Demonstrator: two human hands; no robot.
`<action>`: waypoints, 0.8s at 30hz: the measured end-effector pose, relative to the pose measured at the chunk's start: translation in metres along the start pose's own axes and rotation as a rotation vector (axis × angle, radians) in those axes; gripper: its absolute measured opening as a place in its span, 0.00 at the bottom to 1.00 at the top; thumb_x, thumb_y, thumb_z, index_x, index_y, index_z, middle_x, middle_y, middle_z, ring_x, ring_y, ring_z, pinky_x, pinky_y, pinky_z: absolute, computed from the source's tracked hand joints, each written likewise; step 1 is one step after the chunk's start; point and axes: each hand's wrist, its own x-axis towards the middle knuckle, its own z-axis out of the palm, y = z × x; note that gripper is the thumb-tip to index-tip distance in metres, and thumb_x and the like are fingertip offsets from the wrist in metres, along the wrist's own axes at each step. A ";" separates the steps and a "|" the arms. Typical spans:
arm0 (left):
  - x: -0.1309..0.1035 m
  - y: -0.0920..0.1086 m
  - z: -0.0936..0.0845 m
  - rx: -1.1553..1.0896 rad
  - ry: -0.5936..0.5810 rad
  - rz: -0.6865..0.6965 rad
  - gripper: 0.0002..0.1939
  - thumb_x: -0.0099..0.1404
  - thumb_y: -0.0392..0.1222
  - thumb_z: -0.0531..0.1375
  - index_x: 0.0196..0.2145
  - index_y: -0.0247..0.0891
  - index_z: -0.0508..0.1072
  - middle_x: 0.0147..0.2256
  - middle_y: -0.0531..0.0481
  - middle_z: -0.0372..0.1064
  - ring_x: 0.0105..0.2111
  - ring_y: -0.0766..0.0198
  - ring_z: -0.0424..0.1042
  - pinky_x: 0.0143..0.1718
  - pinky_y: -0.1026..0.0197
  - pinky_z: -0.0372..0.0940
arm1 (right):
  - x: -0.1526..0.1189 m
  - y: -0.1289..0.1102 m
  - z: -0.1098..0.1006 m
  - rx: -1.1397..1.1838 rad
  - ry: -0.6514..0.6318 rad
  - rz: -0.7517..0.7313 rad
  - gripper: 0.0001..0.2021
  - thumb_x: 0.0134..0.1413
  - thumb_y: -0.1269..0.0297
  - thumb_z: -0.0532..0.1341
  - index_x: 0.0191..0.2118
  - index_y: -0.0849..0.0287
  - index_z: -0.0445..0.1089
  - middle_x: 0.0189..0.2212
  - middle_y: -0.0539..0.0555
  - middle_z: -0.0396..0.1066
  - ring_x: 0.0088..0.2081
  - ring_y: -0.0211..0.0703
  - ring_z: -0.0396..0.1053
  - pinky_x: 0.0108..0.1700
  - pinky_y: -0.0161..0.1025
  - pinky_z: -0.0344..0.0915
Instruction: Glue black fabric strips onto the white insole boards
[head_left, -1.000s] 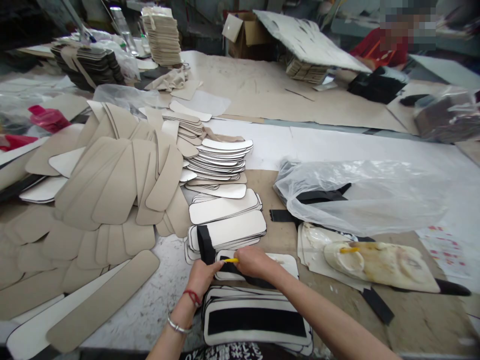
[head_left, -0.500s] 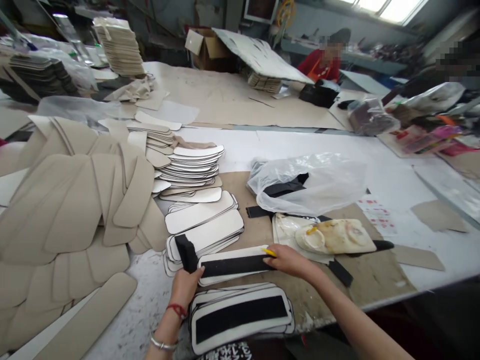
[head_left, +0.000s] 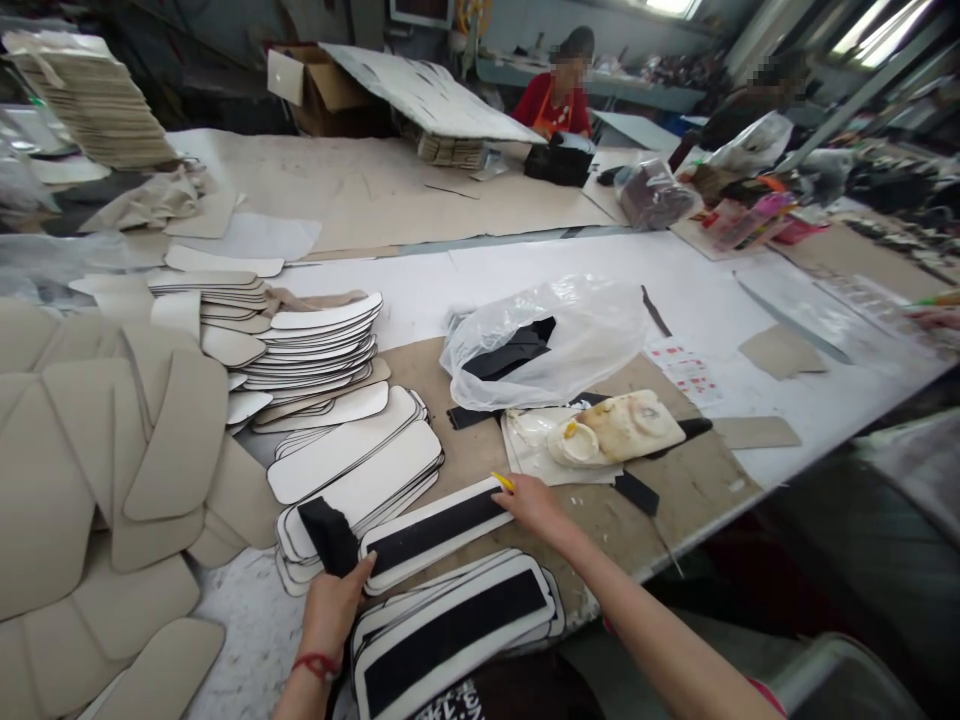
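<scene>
A white rounded panel (head_left: 382, 577) with a black strip (head_left: 442, 527) along its middle lies on brown board. At its left end, my left hand (head_left: 334, 600) is closed around black pieces (head_left: 328, 530), its thumb resting on the strip. My right hand (head_left: 531, 505) pinches a thin yellow tool (head_left: 502, 482) at the panel's right end, with fingertips on the strip. Below lies a stack of similar panels, the top one (head_left: 541, 612) bearing a black strip. Plain white panels (head_left: 390, 475) are piled just above my left hand.
Beige panels (head_left: 56, 450) spread across the left. Behind my right hand are a plastic bag (head_left: 592, 340) with black pieces and a stained cream container (head_left: 637, 425). A person in red (head_left: 551, 100) is beyond the table (head_left: 697, 300), near a cardboard box (head_left: 330, 85).
The view has swung to the right, so most objects appear further left. Both hands remain at the ends of the same panel.
</scene>
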 end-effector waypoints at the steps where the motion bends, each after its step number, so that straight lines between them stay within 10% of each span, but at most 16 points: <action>1: -0.001 0.001 0.000 -0.002 0.005 -0.003 0.24 0.48 0.56 0.58 0.06 0.36 0.65 0.10 0.47 0.62 0.18 0.59 0.63 0.26 0.58 0.56 | 0.001 0.001 0.000 0.007 -0.005 0.001 0.10 0.50 0.59 0.55 0.33 0.58 0.69 0.31 0.53 0.72 0.35 0.43 0.68 0.31 0.34 0.53; 24: 0.002 -0.001 0.010 0.019 0.059 -0.072 0.24 0.44 0.60 0.58 0.08 0.37 0.64 0.12 0.46 0.62 0.18 0.59 0.62 0.24 0.58 0.57 | 0.015 0.016 0.004 -0.029 -0.037 -0.011 0.15 0.48 0.53 0.55 0.33 0.59 0.69 0.33 0.59 0.72 0.37 0.48 0.68 0.32 0.36 0.55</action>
